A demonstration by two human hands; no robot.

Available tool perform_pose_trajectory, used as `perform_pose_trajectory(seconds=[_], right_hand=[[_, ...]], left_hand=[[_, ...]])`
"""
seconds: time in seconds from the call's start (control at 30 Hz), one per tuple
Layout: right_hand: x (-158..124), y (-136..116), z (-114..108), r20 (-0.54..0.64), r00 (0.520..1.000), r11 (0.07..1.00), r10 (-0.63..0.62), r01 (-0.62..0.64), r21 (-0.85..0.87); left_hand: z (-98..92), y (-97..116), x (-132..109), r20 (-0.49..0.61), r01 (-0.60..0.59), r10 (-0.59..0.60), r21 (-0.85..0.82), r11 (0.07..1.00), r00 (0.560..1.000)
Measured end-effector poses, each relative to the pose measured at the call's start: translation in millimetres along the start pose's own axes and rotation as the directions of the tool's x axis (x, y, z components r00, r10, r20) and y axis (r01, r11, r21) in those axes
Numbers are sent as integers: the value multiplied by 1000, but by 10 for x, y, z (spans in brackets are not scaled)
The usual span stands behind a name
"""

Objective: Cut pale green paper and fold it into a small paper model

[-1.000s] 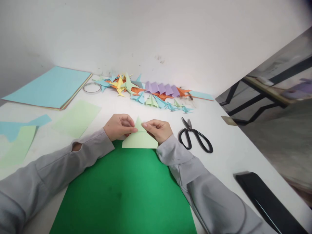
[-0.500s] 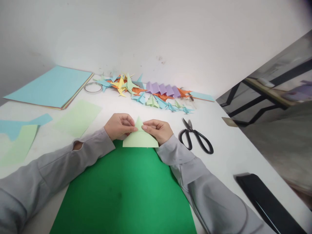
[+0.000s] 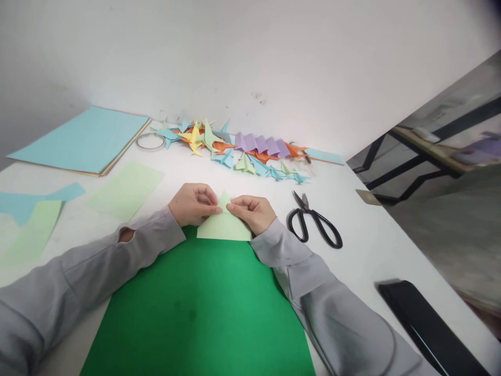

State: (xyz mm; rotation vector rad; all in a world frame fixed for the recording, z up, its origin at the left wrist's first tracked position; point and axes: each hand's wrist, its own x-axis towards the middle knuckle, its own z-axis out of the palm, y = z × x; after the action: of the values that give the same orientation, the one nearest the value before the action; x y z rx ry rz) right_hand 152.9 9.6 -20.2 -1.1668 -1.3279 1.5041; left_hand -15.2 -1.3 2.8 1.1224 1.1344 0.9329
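Note:
Between my two hands is a folded piece of pale green paper [image 3: 224, 228], with a narrow point at the top and a wide, straight lower edge. My left hand [image 3: 194, 202] pinches its left side between thumb and fingers. On the other side my right hand [image 3: 253, 210] grips it the same way, the two thumbs nearly meeting at the middle. The paper is over the far edge of a large green sheet [image 3: 195, 308]. Curled fingers hide both side edges of the folded paper.
Black-handled scissors [image 3: 313, 218] lie right of my right hand. A black object [image 3: 426, 318] rests at the lower right. Folded paper shapes [image 3: 235, 149] line the wall. At left are a stack of coloured paper [image 3: 84, 138], a tape roll [image 3: 150, 141], a pale green sheet [image 3: 127, 190] and blue scraps [image 3: 23, 203].
The folded paper's lower edge has dropped slightly, and its right corner is now more covered by my right hand. Both hands keep their pinch in nearly the same place.

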Motion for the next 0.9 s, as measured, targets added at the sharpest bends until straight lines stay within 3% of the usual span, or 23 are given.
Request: perform_pose_trajectory(seconds=[0.33, 0.5, 0.9], right_hand=[[17, 29, 12, -29, 998, 998, -59, 58, -33], [14, 36, 31, -22, 998, 998, -57, 57, 25], [10, 16, 24, 4, 997, 996, -83, 83, -36]], left_hand=[[9, -33, 18, 21, -12, 12, -1, 1000, 1000], [44, -26, 9, 72, -111, 105, 91, 990, 992], [18, -54, 16, 84, -164, 146, 275, 947, 986]])
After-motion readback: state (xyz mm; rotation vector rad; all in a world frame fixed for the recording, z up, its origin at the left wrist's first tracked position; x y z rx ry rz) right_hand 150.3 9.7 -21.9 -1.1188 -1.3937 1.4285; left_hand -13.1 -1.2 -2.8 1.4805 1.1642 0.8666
